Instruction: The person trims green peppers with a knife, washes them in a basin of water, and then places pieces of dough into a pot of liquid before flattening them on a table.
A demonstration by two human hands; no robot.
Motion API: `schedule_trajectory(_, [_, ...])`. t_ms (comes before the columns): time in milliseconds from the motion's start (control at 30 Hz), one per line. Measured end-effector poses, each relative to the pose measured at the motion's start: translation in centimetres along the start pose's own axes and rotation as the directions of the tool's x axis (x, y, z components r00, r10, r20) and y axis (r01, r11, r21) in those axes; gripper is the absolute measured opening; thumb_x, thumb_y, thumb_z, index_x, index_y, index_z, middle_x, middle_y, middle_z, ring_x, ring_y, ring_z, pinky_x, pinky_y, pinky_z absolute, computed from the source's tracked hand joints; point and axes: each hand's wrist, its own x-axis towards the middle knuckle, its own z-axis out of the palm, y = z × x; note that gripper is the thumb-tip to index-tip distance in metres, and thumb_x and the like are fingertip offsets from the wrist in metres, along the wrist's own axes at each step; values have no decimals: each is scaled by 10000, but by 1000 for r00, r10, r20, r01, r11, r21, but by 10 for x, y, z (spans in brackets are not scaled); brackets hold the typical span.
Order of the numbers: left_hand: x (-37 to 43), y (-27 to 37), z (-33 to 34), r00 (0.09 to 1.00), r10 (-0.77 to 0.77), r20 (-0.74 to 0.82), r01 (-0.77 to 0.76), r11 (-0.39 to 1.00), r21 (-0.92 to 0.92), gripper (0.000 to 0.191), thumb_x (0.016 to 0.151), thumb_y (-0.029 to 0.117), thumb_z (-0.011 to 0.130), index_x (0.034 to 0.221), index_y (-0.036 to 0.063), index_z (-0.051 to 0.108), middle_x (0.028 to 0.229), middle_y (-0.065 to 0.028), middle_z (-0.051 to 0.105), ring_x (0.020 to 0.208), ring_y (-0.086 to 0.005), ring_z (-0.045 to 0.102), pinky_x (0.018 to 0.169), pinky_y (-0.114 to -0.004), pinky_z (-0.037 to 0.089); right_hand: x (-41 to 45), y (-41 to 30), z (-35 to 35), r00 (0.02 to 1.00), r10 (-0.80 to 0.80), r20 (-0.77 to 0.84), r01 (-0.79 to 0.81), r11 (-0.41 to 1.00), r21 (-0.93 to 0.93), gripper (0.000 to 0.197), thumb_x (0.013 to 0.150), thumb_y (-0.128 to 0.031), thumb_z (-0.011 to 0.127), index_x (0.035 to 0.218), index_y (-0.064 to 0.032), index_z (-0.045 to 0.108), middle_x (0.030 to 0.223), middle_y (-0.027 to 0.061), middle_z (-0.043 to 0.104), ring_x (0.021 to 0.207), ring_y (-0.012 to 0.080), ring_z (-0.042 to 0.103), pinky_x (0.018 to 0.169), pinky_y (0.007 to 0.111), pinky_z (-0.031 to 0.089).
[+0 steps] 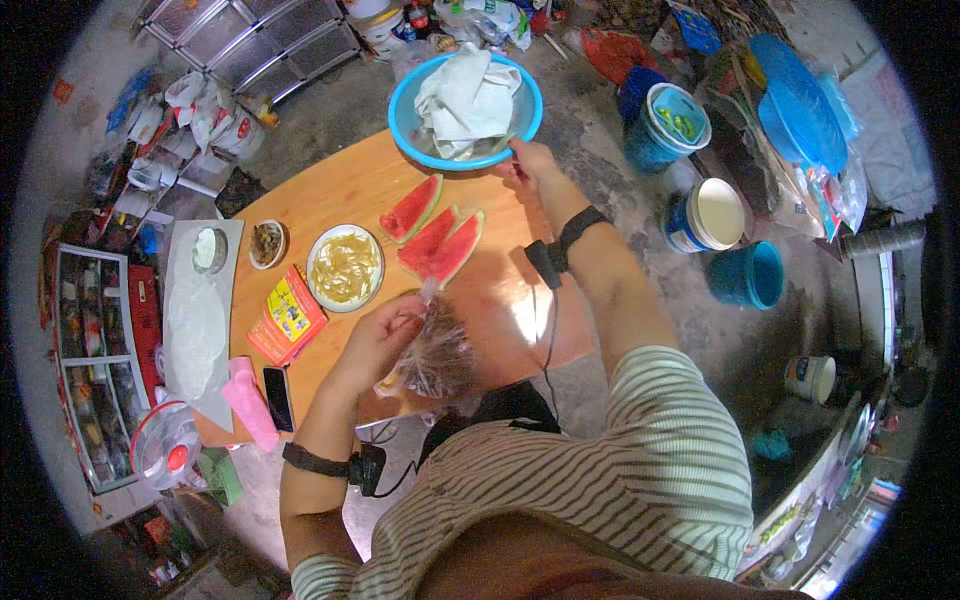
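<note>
My left hand (386,334) pinches the gathered neck of a clear plastic bag (439,360) over the near part of the wooden table (517,341); I cannot tell what the bag holds. At the table's far edge, my right hand (534,165) grips the rim of a blue plastic basin (397,135). A crumpled white cloth (469,101) lies in that basin. Between my hands are three wedges of watermelon (427,244). Left of them stands a plate (344,307) of pale yellowish strips. Both wrists wear black straps with cords.
On the table's left are a small bowl (268,266) of brown pieces, a red-and-yellow packet (289,315), a phone (278,399), a pink cloth (250,405) and a white sheet (196,345) bearing a container (220,259). Several buckets (679,225) stand on the floor to the right.
</note>
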Motion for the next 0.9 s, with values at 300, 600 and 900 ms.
schedule_trajectory(300, [42, 17, 13, 996, 4, 87, -31, 947, 318, 299, 881, 76, 488, 1174, 16, 478, 916, 10, 555, 828, -52, 506, 745, -193, 415, -25, 38, -38, 982, -182, -58, 190, 957, 219, 154, 799, -147, 507, 785, 6, 503, 553, 75, 514, 379, 145, 433, 327, 285, 333])
schedule_trajectory(600, [78, 71, 89, 794, 579, 183, -479, 412, 776, 901, 574, 161, 776, 1337, 111, 300, 1353, -257, 168, 1231, -426, 250, 1002, -444, 285, -139, 46, -129, 941, -302, -153, 333, 906, 261, 80, 834, -123, 492, 858, -48, 506, 598, 28, 528, 406, 87, 444, 338, 208, 317])
schedule_trajectory(900, [90, 31, 139, 639, 614, 463, -682, 175, 710, 962, 456, 405, 816, 1285, 147, 400, 1335, -284, 192, 1219, -481, 224, 980, -557, 251, -253, 125, -225, 999, -39, -3, 38, 986, -163, 172, 806, -128, 504, 912, -2, 555, 621, 56, 567, 465, 111, 517, 406, 230, 424])
